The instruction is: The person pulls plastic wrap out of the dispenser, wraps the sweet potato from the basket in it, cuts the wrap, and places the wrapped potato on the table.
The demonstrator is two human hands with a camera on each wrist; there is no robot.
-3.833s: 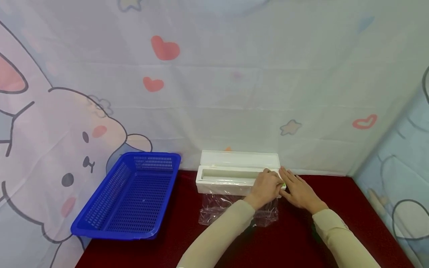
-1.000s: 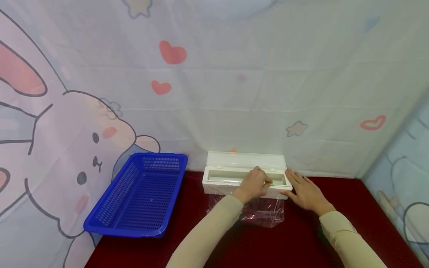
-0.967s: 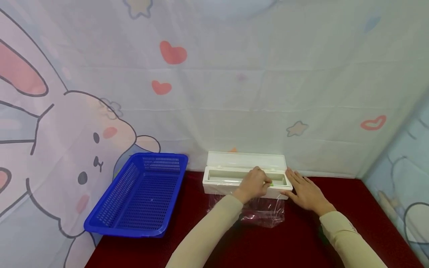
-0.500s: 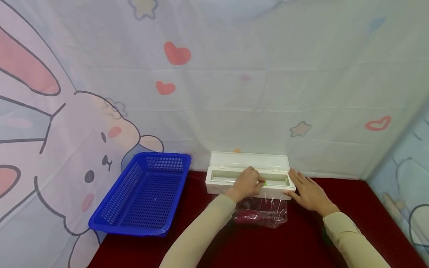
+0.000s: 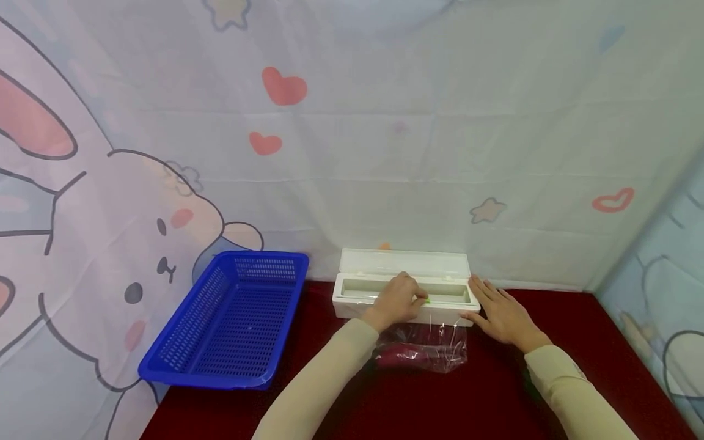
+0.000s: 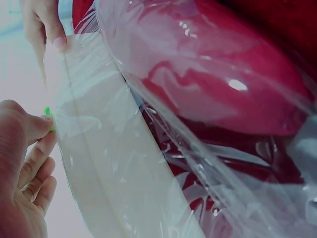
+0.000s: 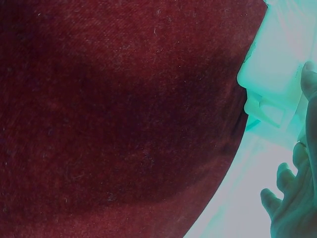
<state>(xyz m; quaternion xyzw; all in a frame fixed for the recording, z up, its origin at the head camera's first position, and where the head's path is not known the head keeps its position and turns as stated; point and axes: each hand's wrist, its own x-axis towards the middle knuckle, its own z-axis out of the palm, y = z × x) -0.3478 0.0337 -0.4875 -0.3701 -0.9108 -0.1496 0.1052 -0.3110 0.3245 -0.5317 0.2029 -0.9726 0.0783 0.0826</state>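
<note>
A long white cling film box [image 5: 371,310] stands with its lid raised against the back cloth. Clear cling film [image 5: 448,354] runs over its front edge onto the table. Under the film lies a smooth, pink-red, rounded object [image 6: 208,69]; its kind cannot be told. My left hand [image 5: 397,299] pinches a small green slider [image 6: 48,115] at the box's front edge, about mid-length. My right hand [image 5: 502,315] rests against the box's right end, fingers straight, with the thumb at the front corner.
A blue slotted plastic basket [image 5: 294,305] stands on the left. Dark red cloth [image 5: 440,409] covers the table. Behind hangs a printed curtain [image 5: 357,171], close to the back of the box.
My left hand has slid leftward along the box's front edge with the green slider, from the right end to about the middle. The right hand has stayed at the box's right end.
</note>
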